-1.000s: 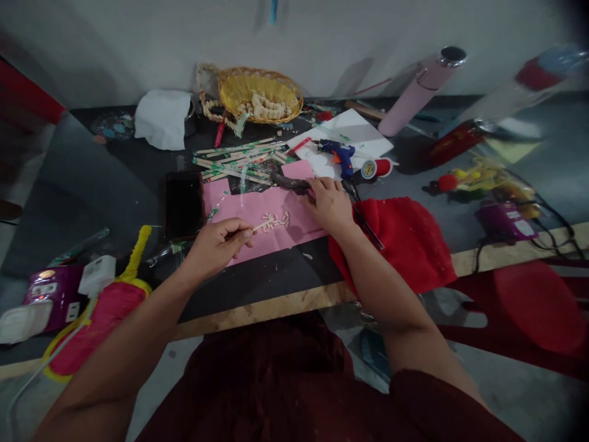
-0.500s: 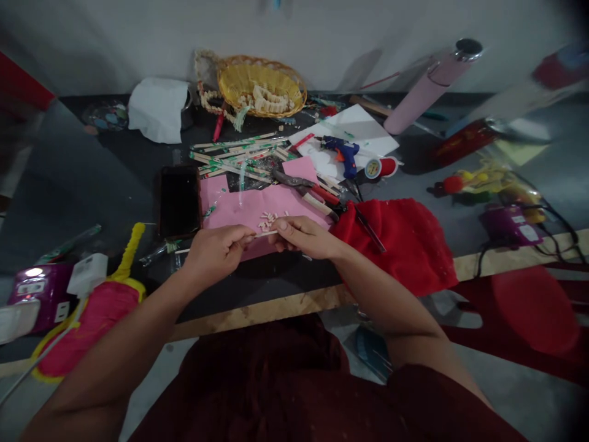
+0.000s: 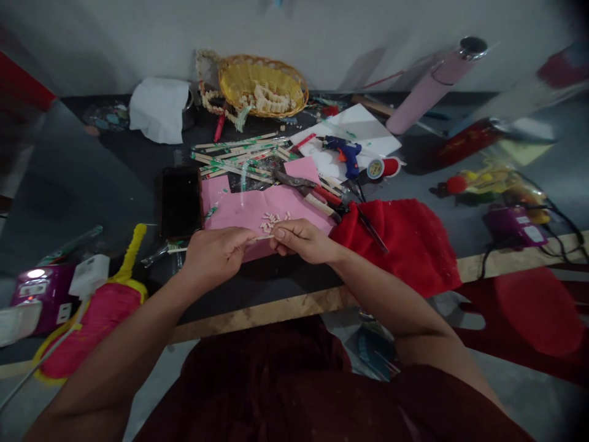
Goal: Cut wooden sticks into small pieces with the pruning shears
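Between my two hands runs a thin pale wooden chopstick, its other end poking out to the left past my wrist. My left hand is closed around its middle. With thumb and fingers pinched, my right hand grips the right end; the tip is hidden there. Just beyond my fingers, several short cut wooden pieces lie on a pink sheet. Pliers with red on the handles rest across the sheet's right side.
Wrapped chopsticks lie behind the sheet, a phone left of it. Rightward are a blue glue gun, red thread spool, red cloth and pink flask. A wicker basket stands at the wall.
Both hands stay on the chopstick, nearly in place. More of its left end now shows beside my left wrist. The whole view has shifted very slightly.
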Action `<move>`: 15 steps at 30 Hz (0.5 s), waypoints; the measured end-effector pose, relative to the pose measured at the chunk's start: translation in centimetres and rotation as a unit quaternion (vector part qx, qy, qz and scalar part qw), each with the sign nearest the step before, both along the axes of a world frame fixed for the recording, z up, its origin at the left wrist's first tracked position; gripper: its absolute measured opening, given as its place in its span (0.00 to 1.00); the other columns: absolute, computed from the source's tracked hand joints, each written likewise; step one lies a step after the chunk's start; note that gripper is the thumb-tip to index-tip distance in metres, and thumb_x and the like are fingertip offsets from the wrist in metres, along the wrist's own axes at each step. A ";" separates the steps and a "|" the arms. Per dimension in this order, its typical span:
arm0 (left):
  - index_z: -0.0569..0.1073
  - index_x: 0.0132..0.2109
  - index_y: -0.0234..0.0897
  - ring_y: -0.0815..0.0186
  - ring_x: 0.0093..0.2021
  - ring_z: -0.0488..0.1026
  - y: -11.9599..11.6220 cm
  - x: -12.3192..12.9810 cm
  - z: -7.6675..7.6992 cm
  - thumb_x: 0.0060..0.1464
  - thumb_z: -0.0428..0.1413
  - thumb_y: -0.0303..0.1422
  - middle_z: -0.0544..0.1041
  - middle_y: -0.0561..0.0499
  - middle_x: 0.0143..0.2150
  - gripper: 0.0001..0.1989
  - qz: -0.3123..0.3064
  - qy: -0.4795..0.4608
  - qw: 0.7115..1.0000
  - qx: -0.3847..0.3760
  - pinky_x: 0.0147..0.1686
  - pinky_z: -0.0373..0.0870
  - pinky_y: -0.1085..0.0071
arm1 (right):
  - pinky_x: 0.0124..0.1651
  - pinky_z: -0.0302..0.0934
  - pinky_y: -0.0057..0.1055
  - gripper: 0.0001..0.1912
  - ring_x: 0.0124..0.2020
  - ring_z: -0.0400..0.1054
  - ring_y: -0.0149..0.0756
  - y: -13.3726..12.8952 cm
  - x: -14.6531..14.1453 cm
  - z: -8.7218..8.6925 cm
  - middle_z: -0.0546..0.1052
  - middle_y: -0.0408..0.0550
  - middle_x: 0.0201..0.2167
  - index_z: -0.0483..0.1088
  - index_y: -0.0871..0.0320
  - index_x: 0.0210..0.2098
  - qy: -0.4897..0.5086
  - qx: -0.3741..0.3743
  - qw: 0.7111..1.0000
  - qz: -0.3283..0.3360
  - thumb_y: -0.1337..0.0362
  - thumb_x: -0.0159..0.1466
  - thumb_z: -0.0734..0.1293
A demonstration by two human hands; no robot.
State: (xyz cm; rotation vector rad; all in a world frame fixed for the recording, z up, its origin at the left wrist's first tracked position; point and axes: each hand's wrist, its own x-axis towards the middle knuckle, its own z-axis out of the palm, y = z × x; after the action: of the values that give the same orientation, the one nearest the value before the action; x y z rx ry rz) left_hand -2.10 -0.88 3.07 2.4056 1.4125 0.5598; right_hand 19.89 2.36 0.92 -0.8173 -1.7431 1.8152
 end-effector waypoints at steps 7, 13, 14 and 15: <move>0.79 0.42 0.42 0.66 0.33 0.77 0.0 0.1 0.6 0.56 0.49 0.27 0.82 0.52 0.36 0.14 0.005 -0.018 1.000 -0.019 0.31 0.64 0.74 | 0.20 0.48 0.20 0.25 0.19 0.56 0.22 0.0 0.0 -0.1 0.66 0.38 0.20 0.69 0.62 0.32 0.037 -0.038 0.999 0.007 0.44 0.64 0.61; 0.79 0.43 0.42 0.67 0.32 0.76 -0.1 0.1 0.7 0.57 0.49 0.27 0.82 0.52 0.35 0.14 0.002 -0.036 0.999 -0.011 0.30 0.64 0.74 | 0.19 0.45 0.20 0.22 0.17 0.53 0.20 0.0 0.0 -0.2 0.66 0.37 0.19 0.69 0.62 0.32 0.073 -0.060 0.995 0.012 0.48 0.65 0.62; 0.79 0.43 0.42 0.67 0.31 0.76 -0.1 0.2 0.7 0.57 0.49 0.27 0.82 0.52 0.34 0.15 0.001 -0.038 0.999 -0.010 0.30 0.64 0.74 | 0.19 0.45 0.20 0.21 0.16 0.53 0.20 0.0 0.0 -0.3 0.66 0.37 0.19 0.69 0.62 0.32 0.081 -0.062 0.995 0.012 0.48 0.65 0.62; 0.79 0.43 0.42 0.68 0.31 0.76 -0.1 0.2 0.6 0.57 0.49 0.27 0.82 0.52 0.34 0.15 0.000 -0.040 0.999 -0.007 0.30 0.64 0.75 | 0.19 0.45 0.20 0.21 0.16 0.52 0.20 -0.1 -0.1 -0.4 0.65 0.36 0.19 0.69 0.62 0.32 0.086 -0.066 0.994 0.013 0.48 0.65 0.62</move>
State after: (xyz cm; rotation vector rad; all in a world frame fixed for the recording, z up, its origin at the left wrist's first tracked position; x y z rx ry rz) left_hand -1.92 -0.99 3.71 2.3452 1.3787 0.6361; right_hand 19.81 2.30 0.48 -0.6685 -1.5453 1.9717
